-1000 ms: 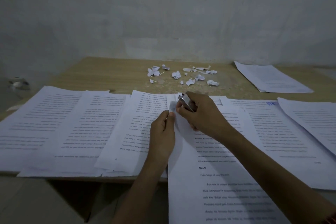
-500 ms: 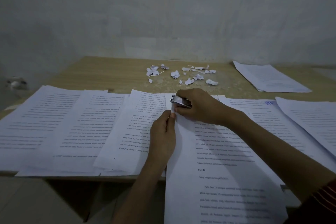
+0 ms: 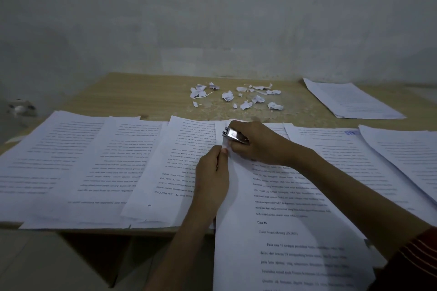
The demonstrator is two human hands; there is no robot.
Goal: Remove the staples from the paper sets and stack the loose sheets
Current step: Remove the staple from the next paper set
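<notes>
Right hand point(image 3: 257, 146) is curled round a small metal tool point(image 3: 234, 136), tip at the top-left corner of the paper set point(image 3: 283, 220). Left hand point(image 3: 211, 179) pinches that same corner just below, so both hands are on it. Can't make out the staple. The set's long axis runs from the grip back toward the person. Counts:
- one tool
- at least three pages left of the grip, two right
- one stack point(image 3: 350, 99) well beyond on the right
- a dozen-ish torn scraps point(image 3: 236, 98) straight beyond

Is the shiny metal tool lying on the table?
No, the right hand grips the metal tool at the paper's top corner.
</notes>
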